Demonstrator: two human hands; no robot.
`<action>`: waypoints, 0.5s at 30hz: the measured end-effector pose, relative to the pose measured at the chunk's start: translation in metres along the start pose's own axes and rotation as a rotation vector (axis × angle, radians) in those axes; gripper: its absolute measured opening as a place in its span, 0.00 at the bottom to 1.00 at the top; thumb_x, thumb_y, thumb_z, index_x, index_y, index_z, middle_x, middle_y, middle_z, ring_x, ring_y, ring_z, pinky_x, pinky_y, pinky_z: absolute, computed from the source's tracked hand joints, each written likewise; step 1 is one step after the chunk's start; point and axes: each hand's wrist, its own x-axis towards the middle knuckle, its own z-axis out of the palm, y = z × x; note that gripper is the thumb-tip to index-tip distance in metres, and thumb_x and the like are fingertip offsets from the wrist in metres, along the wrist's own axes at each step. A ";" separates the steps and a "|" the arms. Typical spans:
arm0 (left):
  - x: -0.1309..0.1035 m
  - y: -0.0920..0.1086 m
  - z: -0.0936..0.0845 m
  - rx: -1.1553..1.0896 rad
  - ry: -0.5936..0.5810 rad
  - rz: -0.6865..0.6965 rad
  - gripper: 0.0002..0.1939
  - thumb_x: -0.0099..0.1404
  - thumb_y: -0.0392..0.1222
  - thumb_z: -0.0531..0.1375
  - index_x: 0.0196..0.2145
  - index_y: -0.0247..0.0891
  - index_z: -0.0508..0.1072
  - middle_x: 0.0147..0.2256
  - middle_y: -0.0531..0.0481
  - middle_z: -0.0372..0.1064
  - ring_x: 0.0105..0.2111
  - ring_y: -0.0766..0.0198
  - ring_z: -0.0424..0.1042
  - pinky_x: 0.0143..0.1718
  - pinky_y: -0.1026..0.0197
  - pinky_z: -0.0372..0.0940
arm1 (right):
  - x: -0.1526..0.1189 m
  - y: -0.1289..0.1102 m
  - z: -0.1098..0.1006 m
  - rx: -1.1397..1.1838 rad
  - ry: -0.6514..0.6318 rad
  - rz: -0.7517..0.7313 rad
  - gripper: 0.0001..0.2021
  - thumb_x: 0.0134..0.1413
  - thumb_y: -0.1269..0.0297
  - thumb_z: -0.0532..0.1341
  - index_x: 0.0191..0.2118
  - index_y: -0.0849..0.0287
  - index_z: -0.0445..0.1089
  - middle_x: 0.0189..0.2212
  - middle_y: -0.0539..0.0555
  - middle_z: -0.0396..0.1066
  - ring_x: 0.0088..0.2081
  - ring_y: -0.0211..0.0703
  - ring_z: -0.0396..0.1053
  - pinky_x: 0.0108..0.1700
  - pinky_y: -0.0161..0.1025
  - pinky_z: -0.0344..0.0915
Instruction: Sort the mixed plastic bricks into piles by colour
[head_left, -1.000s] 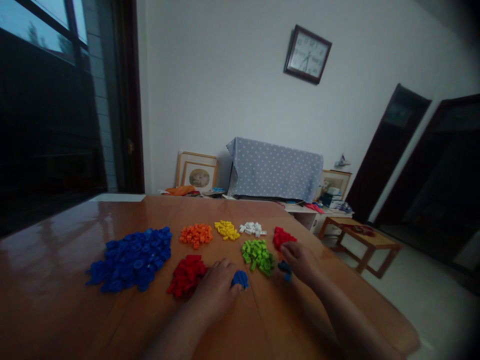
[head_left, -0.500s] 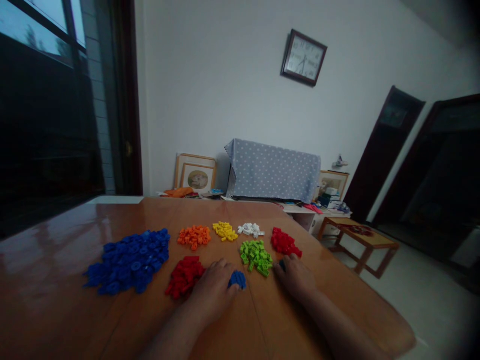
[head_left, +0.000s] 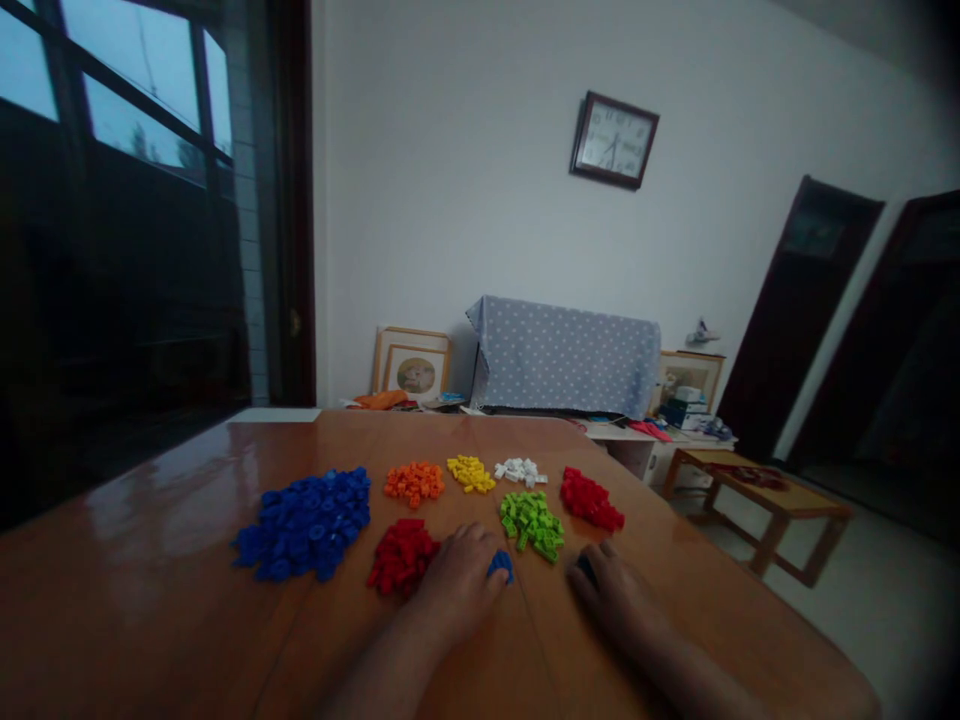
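Observation:
My left hand (head_left: 466,572) rests on the wooden table (head_left: 300,650), beside a red brick pile (head_left: 403,556), its fingers curled at a few blue pieces (head_left: 500,567) by the thumb. On the right, my right hand (head_left: 615,590) is closed round a small dark piece (head_left: 587,571) between thumb and fingers. The light green pile (head_left: 532,524) lies just beyond and between both hands. A second red pile (head_left: 591,498) sits past my right hand. Far left is a large pile of blue pieces (head_left: 307,525).
Orange (head_left: 414,482), yellow (head_left: 471,474) and white (head_left: 520,471) piles line the far side of the table. Behind stand a cloth-covered object (head_left: 566,355) and framed pictures (head_left: 412,365). A low wooden table (head_left: 757,485) is at the right.
The view has shifted, so the scene sits farther right and slightly lower. My right hand has drawn back a little from the second red pile, the dark piece still at its fingers.

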 end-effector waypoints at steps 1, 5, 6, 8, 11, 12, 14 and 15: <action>-0.001 0.002 -0.001 -0.001 0.006 0.015 0.11 0.65 0.44 0.56 0.43 0.41 0.72 0.46 0.45 0.66 0.48 0.55 0.64 0.49 0.56 0.59 | -0.005 -0.001 -0.001 0.031 -0.008 -0.003 0.13 0.62 0.54 0.53 0.39 0.57 0.68 0.41 0.58 0.69 0.37 0.45 0.71 0.39 0.38 0.61; -0.005 0.011 -0.005 0.012 0.035 0.101 0.11 0.67 0.42 0.53 0.44 0.43 0.72 0.45 0.47 0.68 0.47 0.56 0.63 0.49 0.56 0.58 | -0.025 -0.014 -0.007 0.141 -0.019 -0.042 0.12 0.62 0.55 0.53 0.40 0.56 0.69 0.41 0.58 0.70 0.39 0.45 0.72 0.40 0.37 0.63; -0.006 0.013 -0.006 0.023 0.042 0.111 0.11 0.67 0.42 0.52 0.43 0.43 0.72 0.44 0.47 0.68 0.47 0.56 0.64 0.49 0.56 0.58 | -0.031 -0.018 -0.008 0.159 -0.021 -0.054 0.12 0.62 0.55 0.53 0.39 0.56 0.69 0.42 0.58 0.70 0.39 0.45 0.72 0.41 0.37 0.63; -0.008 0.018 -0.007 0.049 0.045 0.126 0.12 0.68 0.41 0.51 0.43 0.43 0.73 0.44 0.46 0.69 0.47 0.56 0.64 0.49 0.55 0.58 | -0.041 -0.028 -0.010 0.183 -0.021 -0.080 0.12 0.62 0.56 0.53 0.39 0.55 0.70 0.43 0.59 0.70 0.39 0.45 0.72 0.41 0.37 0.63; -0.010 0.026 -0.005 0.083 0.046 0.161 0.12 0.68 0.41 0.51 0.43 0.43 0.73 0.43 0.45 0.70 0.46 0.56 0.64 0.50 0.54 0.58 | -0.051 -0.038 -0.010 0.187 0.013 -0.127 0.11 0.62 0.59 0.52 0.39 0.55 0.70 0.43 0.58 0.69 0.39 0.44 0.72 0.42 0.36 0.64; -0.011 0.029 -0.004 0.095 0.051 0.169 0.12 0.68 0.41 0.51 0.42 0.42 0.73 0.43 0.45 0.70 0.46 0.56 0.65 0.50 0.54 0.59 | -0.053 -0.040 -0.009 0.182 0.027 -0.139 0.11 0.62 0.60 0.52 0.39 0.54 0.70 0.41 0.57 0.69 0.38 0.44 0.72 0.42 0.36 0.64; -0.012 0.033 -0.001 0.119 0.060 0.181 0.11 0.68 0.41 0.51 0.41 0.42 0.74 0.42 0.45 0.70 0.46 0.56 0.65 0.50 0.54 0.59 | -0.056 -0.042 -0.009 0.174 0.050 -0.154 0.10 0.61 0.61 0.51 0.38 0.55 0.70 0.40 0.57 0.69 0.38 0.44 0.71 0.42 0.36 0.64; -0.012 0.036 -0.001 0.130 0.055 0.186 0.11 0.67 0.41 0.52 0.41 0.42 0.74 0.42 0.45 0.70 0.46 0.55 0.65 0.49 0.54 0.59 | -0.057 -0.043 -0.009 0.171 0.054 -0.161 0.10 0.61 0.62 0.52 0.38 0.55 0.70 0.40 0.57 0.69 0.38 0.44 0.71 0.42 0.36 0.64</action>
